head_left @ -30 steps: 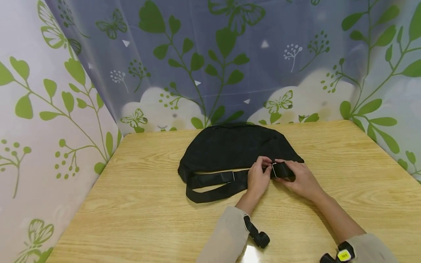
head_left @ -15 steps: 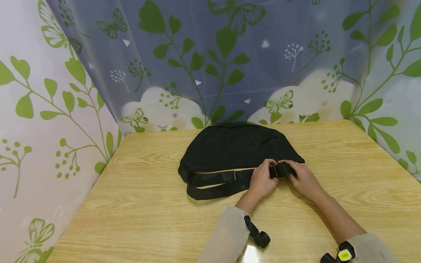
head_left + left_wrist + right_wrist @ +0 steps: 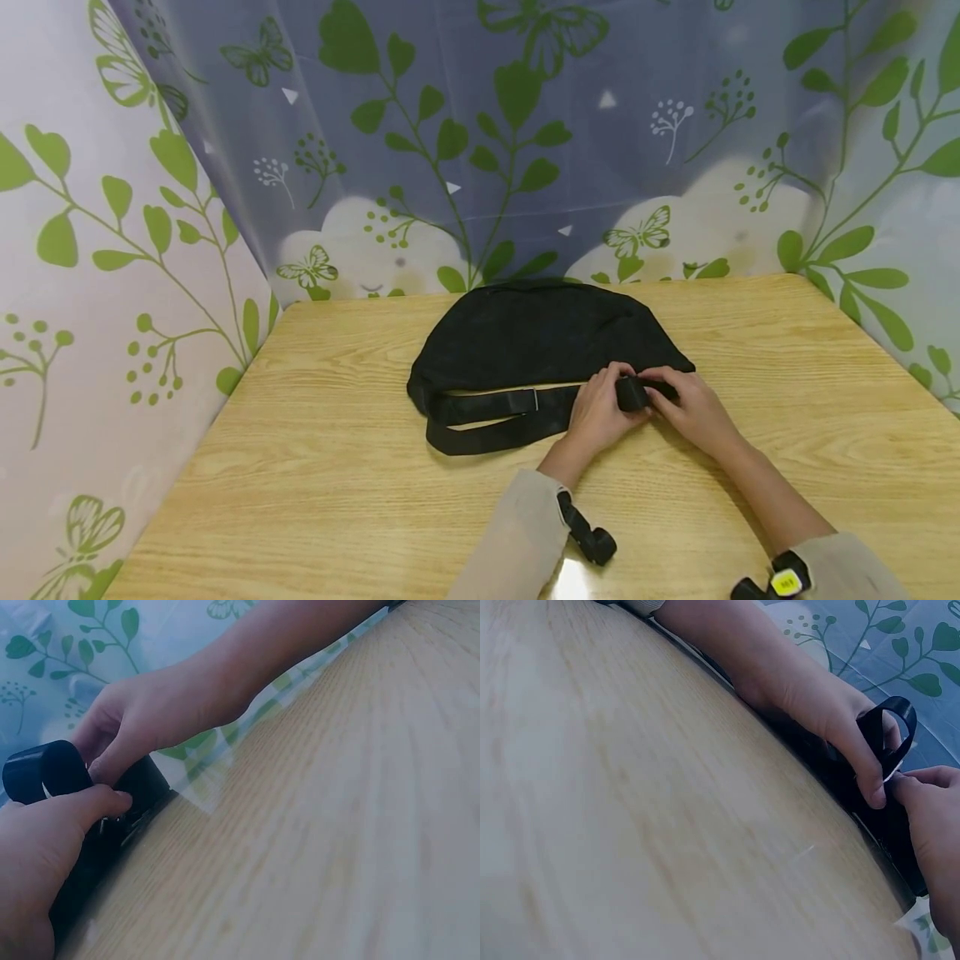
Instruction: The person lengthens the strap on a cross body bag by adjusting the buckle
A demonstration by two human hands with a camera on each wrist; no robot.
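A black waist bag [image 3: 540,337] lies flat on the table, its black webbing strap [image 3: 487,437] stretched along the near side. My left hand [image 3: 602,414] grips the strap close to the bag's right end. Beside it, my right hand [image 3: 693,410] pinches the same strap between thumb and fingers. A raised strap loop [image 3: 632,394] stands up between both hands; the right wrist view shows this loop [image 3: 909,712] with a thin metal slider edge [image 3: 891,778] at its base. Another metal slider [image 3: 536,400] sits on the strap left of my hands. My palms hide part of the webbing.
The wooden table [image 3: 300,500] extends around the bag on both sides and in front. Behind it hangs a blue patterned curtain [image 3: 420,167], which the bag's far edge nearly reaches. Black bands [image 3: 588,533] are on both wrists, over beige sleeves [image 3: 510,533].
Both hands have slid slightly right along the strap. The metal slider between them was facing up and is now covered as the webbing bulges into a raised loop. The bag stays put.
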